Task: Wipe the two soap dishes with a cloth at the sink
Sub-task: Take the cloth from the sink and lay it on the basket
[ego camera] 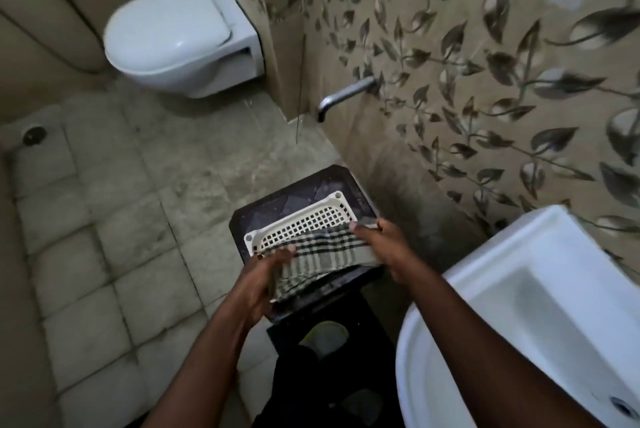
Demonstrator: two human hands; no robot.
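A cream perforated soap dish lies on a dark stool top in the middle of the head view. A checked green-and-cream cloth is draped over the dish's near half. My left hand holds the cloth's near left part and my right hand pinches its far right corner at the dish's edge. Only one soap dish is in view.
The white sink stands at the lower right against the leaf-patterned wall. A chrome tap sticks out of that wall above the stool. A white toilet hangs at the back left. Tiled floor stretches left, with a drain.
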